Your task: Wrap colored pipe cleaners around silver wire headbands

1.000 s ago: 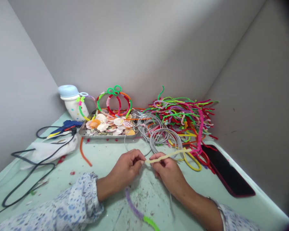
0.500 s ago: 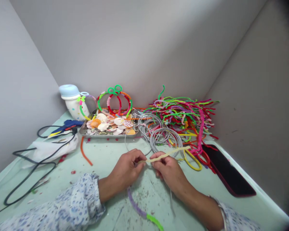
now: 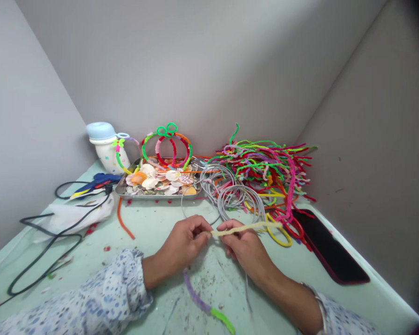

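Note:
Between the fingertips of both hands runs a pale yellow pipe cleaner (image 3: 246, 227), its free end reaching out to the right. My left hand (image 3: 185, 242) pinches its left end. With thumb and forefinger, my right hand (image 3: 242, 244) grips it a short way along. Below my left hand curves a wrapped strip (image 3: 197, 295), purple and then bright green, its upper end hidden behind that hand. A thin grey wire (image 3: 247, 293) trails down beneath my right hand.
Behind my hands lie grey wire coils (image 3: 239, 204) and a tray (image 3: 153, 197) of shells with wrapped hoops (image 3: 165, 149). A pipe cleaner heap (image 3: 265, 163), scissors (image 3: 281, 235) and a phone (image 3: 335, 251) are at right. At left are a bottle (image 3: 108, 149), pliers (image 3: 91, 186) and a black cable (image 3: 49, 253).
The yellow pipe cleaner's free end has swung slightly down and to the right. Both hands keep nearly the same place, and the purple-green strip has shifted slightly.

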A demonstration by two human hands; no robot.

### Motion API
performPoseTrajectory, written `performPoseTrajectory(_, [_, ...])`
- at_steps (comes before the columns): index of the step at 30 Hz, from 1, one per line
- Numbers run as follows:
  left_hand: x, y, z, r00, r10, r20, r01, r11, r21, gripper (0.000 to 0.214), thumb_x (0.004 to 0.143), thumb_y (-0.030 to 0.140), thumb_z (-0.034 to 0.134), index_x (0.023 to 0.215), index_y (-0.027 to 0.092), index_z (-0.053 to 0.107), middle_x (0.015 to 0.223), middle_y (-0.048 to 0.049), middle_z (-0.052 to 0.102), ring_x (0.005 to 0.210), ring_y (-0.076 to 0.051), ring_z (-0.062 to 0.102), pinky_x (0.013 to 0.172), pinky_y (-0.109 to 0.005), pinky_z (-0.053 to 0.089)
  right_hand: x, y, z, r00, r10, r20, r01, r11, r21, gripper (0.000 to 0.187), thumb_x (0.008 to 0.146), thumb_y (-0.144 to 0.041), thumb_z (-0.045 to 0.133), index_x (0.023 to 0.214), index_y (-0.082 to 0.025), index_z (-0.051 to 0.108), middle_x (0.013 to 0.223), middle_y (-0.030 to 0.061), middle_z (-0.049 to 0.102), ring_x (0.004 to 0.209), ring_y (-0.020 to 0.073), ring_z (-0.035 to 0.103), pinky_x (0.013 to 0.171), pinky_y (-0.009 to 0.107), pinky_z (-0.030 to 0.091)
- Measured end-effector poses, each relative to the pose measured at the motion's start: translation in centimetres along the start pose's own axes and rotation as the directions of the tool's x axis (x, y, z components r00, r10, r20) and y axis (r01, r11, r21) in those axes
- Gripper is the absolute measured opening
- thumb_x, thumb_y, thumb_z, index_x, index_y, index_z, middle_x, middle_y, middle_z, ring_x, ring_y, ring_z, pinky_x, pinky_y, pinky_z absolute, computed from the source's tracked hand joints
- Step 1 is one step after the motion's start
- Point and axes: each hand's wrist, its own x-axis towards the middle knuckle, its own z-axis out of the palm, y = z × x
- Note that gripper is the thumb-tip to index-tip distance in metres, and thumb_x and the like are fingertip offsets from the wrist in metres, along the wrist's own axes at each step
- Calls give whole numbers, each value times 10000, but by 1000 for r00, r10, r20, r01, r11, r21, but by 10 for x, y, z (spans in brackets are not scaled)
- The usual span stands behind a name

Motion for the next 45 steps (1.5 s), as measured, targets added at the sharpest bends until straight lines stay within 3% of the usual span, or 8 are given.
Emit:
performPoseTrajectory(6, [5, 1, -2, 978, -173, 120, 199, 945, -260, 257, 882, 371, 490, 797, 145, 580, 524, 18, 550, 442, -89, 475, 440, -188, 364, -2, -2, -2, 998, -58, -1, 58, 998, 17, 142, 751, -248, 548, 864, -169, 582, 501, -75, 462, 466, 95, 421, 454, 208, 324])
performPoseTrajectory(13, [10, 1, -7, 944, -295, 149, 326, 901, -287, 355, 839, 458, 546, 658, 153, 536, 492, 16, 539, 374, -73, 462, 377, -175, 344, -3, -3, -3, 993, -112, 38, 112, 994, 22, 163, 758, -273, 569, 869, -159, 604, 544, -60, 488, 512, 107, 441, 495, 217, 350])
performPoseTrajectory(25, [13, 0, -11, 932, -267, 246, 322, 920, -224, 352, 783, 446, 605, 606, 149, 540, 506, 7, 552, 389, -67, 437, 395, -189, 300, -3, -2, -1, 991, -136, 1, 136, 991, -3, 161, 743, -253, 556, 862, -164, 618, 596, -42, 520, 546, 117, 459, 520, 230, 377])
performPoseTrajectory(45, [11, -1, -9, 953, -223, 206, 253, 958, -131, 302, 791, 407, 582, 627, 156, 547, 510, 16, 541, 408, -77, 439, 414, -193, 309, -2, 1, -1, 992, -126, 3, 126, 991, -39, 120, 746, -251, 593, 833, -173, 618, 627, -31, 538, 566, 122, 455, 526, 231, 372])
